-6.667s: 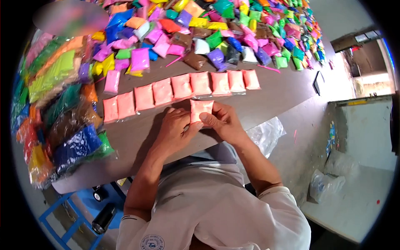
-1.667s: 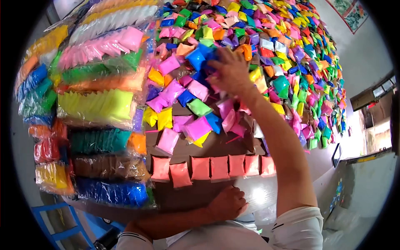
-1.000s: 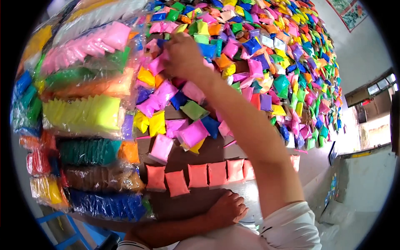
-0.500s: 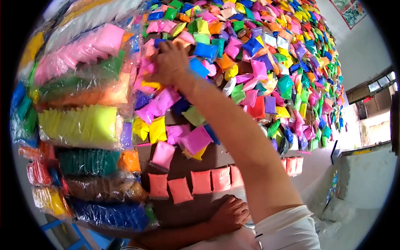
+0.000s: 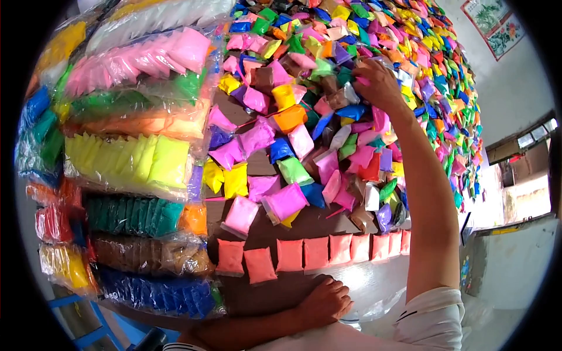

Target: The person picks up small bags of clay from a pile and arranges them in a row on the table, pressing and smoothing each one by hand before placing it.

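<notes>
My right hand (image 5: pixel 379 86) reaches into a large heap of small coloured packets (image 5: pixel 345 146), its fingers spread and bent down over them. A pink packet (image 5: pixel 363 81) shows by its fingers; a grip on it is not visible. Close by lie a silvery-brown packet (image 5: pixel 344 96) and a blue packet (image 5: pixel 351 112). My left hand (image 5: pixel 325 301) rests curled at the near table edge, with nothing visible in it. Beyond it runs a row of coral packets (image 5: pixel 290 255), laid flat side by side. A light pink packet (image 5: pixel 240 215) lies behind the row's left end.
Clear bags of sorted packets are stacked on the left: pink (image 5: pixel 140 58), yellow (image 5: pixel 126 161), dark green (image 5: pixel 134 215), brown (image 5: pixel 149 255) and blue (image 5: pixel 155 294). The brown tabletop (image 5: pixel 257 298) shows in front. A blue frame (image 5: pixel 99 327) stands below left.
My right hand has moved right across the heap, away from the bags. Packets near its former place have shifted, baring some tabletop. The view has turned slightly; my left hand has stayed put.
</notes>
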Demonstrator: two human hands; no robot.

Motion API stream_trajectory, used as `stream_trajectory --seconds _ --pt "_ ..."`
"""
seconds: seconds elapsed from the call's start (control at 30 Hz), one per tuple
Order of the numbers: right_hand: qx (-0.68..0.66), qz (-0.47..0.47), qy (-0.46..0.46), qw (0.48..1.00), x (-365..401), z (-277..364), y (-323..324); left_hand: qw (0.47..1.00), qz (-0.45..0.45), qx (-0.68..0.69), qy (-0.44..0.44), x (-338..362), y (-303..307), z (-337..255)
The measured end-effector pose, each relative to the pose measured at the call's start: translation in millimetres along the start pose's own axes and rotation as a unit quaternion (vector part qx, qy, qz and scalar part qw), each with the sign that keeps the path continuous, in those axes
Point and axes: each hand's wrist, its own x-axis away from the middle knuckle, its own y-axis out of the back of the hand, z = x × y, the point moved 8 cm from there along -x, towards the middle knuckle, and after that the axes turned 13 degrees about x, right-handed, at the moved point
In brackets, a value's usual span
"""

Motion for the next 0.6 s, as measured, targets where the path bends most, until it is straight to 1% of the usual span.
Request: stream_trajectory --seconds 0.1,0.13,0.17,0.23,0.27,0.3,0.33,0.37,0.4,0.43,0.47,0.5,0.6 --pt "0.044 -0.020 -0.005 0.999 -4.3 -0.9 19.8 0.999 0.032 -0.018 0.009 -1.0 -1.7 1.0" --pt "0.061 -0.133 0.003 0.989 -7.6 6.6 30.4 0.999 0.046 -0.026 0.013 -0.5 -2.7 0.6" --pt "0.007 -0.112 -0.022 0.993 -13.2 4.4 23.3 0.999 0.039 -0.030 0.006 -0.5 -1.1 -0.7" --pt "-0.099 -0.067 -0.074 0.990 -32.2 36.2 34.2 0.999 0.027 -0.038 -0.007 0.1 -0.1 -3.5" --pt "-0.122 -0.105 -0.077 0.984 -36.5 59.2 42.9 0.999 0.012 -0.031 -0.011 0.5 0.7 -3.8" --pt "-0.135 -0.156 -0.031 0.978 -45.1 79.8 38.8 1.000 -0.002 -0.025 -0.015 1.2 1.0 -3.9" --pt "-0.180 -0.103 -0.033 0.978 -55.6 102.0 35.3 0.999 -0.017 -0.019 -0.018 2.1 1.7 -3.1" --pt "-0.225 -0.109 -0.014 0.968 -63.9 124.4 32.2 0.999 -0.021 -0.015 -0.022 3.6 -1.4 -1.2" --pt "-0.214 -0.183 0.019 0.959 -69.9 143.1 31.1 0.999 -0.025 -0.010 -0.026 5.6 -6.0 1.4" --pt "-0.194 -0.217 0.047 0.956 -77.8 161.9 27.6 0.999 -0.029 -0.004 -0.029 6.1 -6.8 2.4" --pt "-0.151 -0.091 0.032 0.984 -90.8 176.8 -0.2 0.999 -0.028 -0.004 -0.031 5.7 -5.9 1.5" --pt "-0.105 0.035 0.017 0.994 -97.4 188.9 -23.1 0.999 -0.027 -0.004 -0.033 4.5 -2.2 -0.7" --pt "-0.264 0.078 -0.014 0.961 -111.0 207.5 -35.2 0.999 -0.032 0.006 -0.039 6.6 -6.8 4.5"
